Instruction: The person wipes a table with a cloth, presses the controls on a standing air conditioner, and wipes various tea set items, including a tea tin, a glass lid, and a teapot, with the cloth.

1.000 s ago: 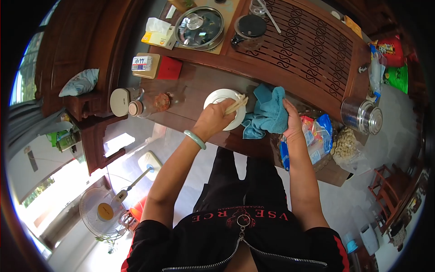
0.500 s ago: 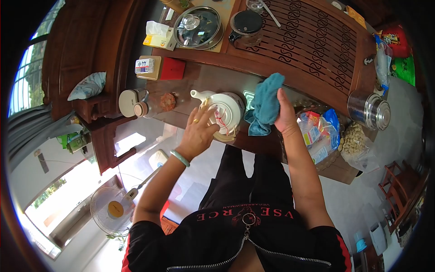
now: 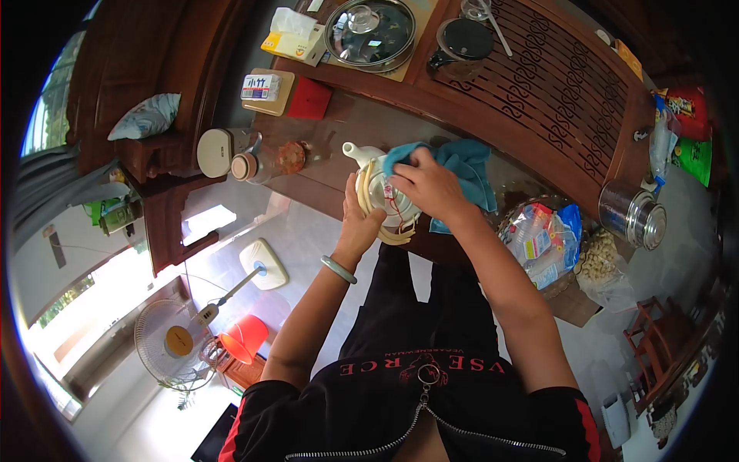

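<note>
A white teapot (image 3: 404,209) with a cream handle and a red string on its lid stands at the near edge of the table, spout toward the far left. My left hand (image 3: 360,227) grips it at the handle side, thumb and fingers closed against it; a bracelet is on that wrist. In my right hand (image 3: 431,186) a teal cloth (image 3: 471,173) is bunched under the fingers and pressed on the top of the teapot. The rest of the cloth spreads to the right, partly behind that hand.
Left of the teapot stand a glass jug (image 3: 265,158) and a white-lidded container (image 3: 215,152). Farther back are a tissue box (image 3: 296,40), a glass-lidded pot (image 3: 369,38) and a slatted tea tray (image 3: 539,77). A basket of packets (image 3: 543,239) and a steel flask (image 3: 635,215) lie right.
My right hand has brought the cloth left from beside the teapot onto its top. My left hand has shifted from over the lid to the handle side. The view has shifted slightly.
</note>
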`<state>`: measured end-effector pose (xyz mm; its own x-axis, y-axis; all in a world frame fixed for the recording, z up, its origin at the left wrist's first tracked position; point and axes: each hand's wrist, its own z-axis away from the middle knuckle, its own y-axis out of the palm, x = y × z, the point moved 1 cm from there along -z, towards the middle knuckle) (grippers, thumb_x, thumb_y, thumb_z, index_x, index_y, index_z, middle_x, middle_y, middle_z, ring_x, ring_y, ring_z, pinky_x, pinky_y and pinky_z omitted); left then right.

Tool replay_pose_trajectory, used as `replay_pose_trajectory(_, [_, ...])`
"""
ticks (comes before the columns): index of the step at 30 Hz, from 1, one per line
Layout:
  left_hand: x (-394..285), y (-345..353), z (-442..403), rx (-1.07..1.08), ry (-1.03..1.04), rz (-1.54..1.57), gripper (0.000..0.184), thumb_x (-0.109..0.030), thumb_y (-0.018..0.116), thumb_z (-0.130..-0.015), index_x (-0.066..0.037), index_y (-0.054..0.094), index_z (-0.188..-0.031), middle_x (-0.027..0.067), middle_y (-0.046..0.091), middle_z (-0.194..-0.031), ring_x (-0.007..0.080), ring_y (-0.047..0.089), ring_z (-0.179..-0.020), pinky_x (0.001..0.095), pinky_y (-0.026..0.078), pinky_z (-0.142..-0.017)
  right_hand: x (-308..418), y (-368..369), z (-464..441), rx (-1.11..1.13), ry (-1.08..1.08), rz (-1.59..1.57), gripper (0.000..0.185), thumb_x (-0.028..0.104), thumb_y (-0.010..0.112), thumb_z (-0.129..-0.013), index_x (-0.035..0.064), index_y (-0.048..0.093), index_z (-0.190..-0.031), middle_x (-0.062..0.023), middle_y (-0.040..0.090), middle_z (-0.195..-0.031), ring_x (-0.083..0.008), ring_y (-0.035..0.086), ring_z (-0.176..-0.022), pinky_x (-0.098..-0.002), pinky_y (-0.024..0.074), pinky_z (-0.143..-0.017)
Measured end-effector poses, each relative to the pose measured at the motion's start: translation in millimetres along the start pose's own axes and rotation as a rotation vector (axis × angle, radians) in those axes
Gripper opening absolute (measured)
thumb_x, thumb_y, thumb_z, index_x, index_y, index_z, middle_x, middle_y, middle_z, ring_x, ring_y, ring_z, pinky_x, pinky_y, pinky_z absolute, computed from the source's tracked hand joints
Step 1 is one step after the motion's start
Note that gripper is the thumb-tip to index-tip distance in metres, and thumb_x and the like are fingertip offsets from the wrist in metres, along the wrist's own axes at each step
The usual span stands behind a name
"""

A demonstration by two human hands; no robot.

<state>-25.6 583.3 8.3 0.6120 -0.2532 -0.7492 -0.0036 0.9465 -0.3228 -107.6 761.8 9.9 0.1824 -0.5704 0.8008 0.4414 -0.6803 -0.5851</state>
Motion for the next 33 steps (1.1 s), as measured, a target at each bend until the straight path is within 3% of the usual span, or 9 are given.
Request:
replay_pose_trajectory(7, [5, 13, 0, -0.103, -0.061, 0.258, 0.089, -0.002, 0.056, -0.075, -0.008, 0.013, -0.154, 0.0216, 0.034, -0.144, 0.0323, 0.042, -0.13, 0.0403, 0.038, -0.107, -23, 13, -25, -0.037, 0.005, -0.046, 0.028, 0.038, 0.059, -0.091, 0.0165, 0.07, -0.106, -0.0106, 0.058, -0.105, -0.033, 0.059, -0.093, -0.0421, 0.0495, -0.082])
replay_pose_trajectory(12, [-34, 18, 13, -0.097, -0.189, 0.476, 0.087, 0.01, 0.049, -0.076, -0.008, 0.014, -0.153, 0.0177, 0.046, -0.135, 0.0284, 0.054, -0.117, 0.0351, 0.046, -0.1, -77, 73, 40, -0.18, 0.289, -0.849, 0.049, 0.038, 0.044, -0.102, 0.0004, 0.05, -0.134, -0.0147, 0.048, -0.138, -0.0291, 0.044, -0.129, -0.0363, 0.0313, -0.11])
replay_pose_trajectory(13, [-34, 13, 13, -0.016, -0.24, 0.376, 0.089, 0.007, 0.047, -0.08, -0.021, 0.007, -0.154, 0.0149, 0.043, -0.139, 0.0256, 0.057, -0.112, 0.0336, 0.06, -0.074, -69, 81, 59, -0.22, 0.385, -1.037, 0.054, 0.038, 0.041, -0.104, -0.0033, 0.044, -0.139, -0.0156, 0.044, -0.145, -0.0275, 0.038, -0.136, -0.0349, 0.0259, -0.115])
replay_pose_trajectory(16, [-7, 8, 5, 0.016, -0.053, 0.276, 0.089, 0.007, 0.047, -0.08, -0.02, 0.007, -0.154, 0.014, 0.044, -0.139, 0.0252, 0.059, -0.111, 0.0321, 0.061, -0.073, -48, 79, 80, -0.209, 0.446, -1.042, 0.061, 0.04, 0.038, -0.105, -0.0052, 0.032, -0.146, -0.0152, 0.038, -0.15, -0.0218, 0.026, -0.142, -0.0321, 0.0169, -0.118])
replay_pose_trajectory(20, [-19, 2, 11, 0.053, -0.158, 0.207, 0.092, 0.007, 0.045, -0.079, -0.021, 0.003, -0.156, 0.0118, 0.044, -0.14, 0.024, 0.059, -0.112, 0.0328, 0.06, -0.077, -22, 44, 37, -0.243, -0.107, -0.29, 0.047, 0.037, 0.045, -0.102, 0.0006, 0.056, -0.129, -0.0152, 0.044, -0.145, -0.0285, 0.038, -0.136, -0.0349, 0.0269, -0.113])
replay_pose_trajectory(23, [-21, 5, 12, 0.046, -0.174, 0.285, 0.092, 0.007, 0.044, -0.079, -0.021, 0.002, -0.156, 0.012, 0.044, -0.141, 0.0243, 0.059, -0.113, 0.0349, 0.06, -0.079, -44, 59, 6, -0.224, -0.006, -0.343, 0.043, 0.038, 0.046, -0.101, 0.0014, 0.063, -0.117, -0.0153, 0.052, -0.136, -0.0306, 0.045, -0.128, -0.0344, 0.0324, -0.109])
replay_pose_trajectory(27, [-21, 9, 12, 0.018, -0.172, 0.299, 0.091, 0.007, 0.043, -0.079, -0.021, 0.003, -0.156, 0.0123, 0.045, -0.139, 0.0243, 0.06, -0.111, 0.0353, 0.061, -0.077, -69, 59, -12, -0.118, 0.46, -1.012, 0.053, 0.047, 0.043, -0.101, 0.0007, 0.062, -0.118, -0.0127, 0.061, -0.12, -0.0224, 0.053, -0.114, -0.0326, 0.0379, -0.103])
replay_pose_trajectory(30, [-21, 10, 14, 0.012, -0.163, 0.315, 0.091, 0.007, 0.045, -0.08, -0.019, 0.003, -0.156, 0.013, 0.048, -0.137, 0.023, 0.062, -0.108, 0.0315, 0.061, -0.074, -90, 77, -3, -0.149, 0.445, -1.03, 0.056, 0.044, 0.044, -0.102, -0.0025, 0.052, -0.133, -0.0145, 0.055, -0.135, -0.0204, 0.049, -0.126, -0.031, 0.036, -0.107])
replay_pose_trajectory(33, [-12, 8, 12, 0.019, -0.157, 0.281, 0.091, 0.007, 0.043, -0.079, -0.021, 0.003, -0.156, 0.0128, 0.046, -0.139, 0.0241, 0.062, -0.109, 0.0328, 0.061, -0.075, -89, 81, -3, -0.062, 0.387, -1.101, 0.054, 0.046, 0.042, -0.102, -0.0003, 0.059, -0.123, -0.0132, 0.062, -0.123, -0.022, 0.053, -0.117, -0.0322, 0.0383, -0.103])
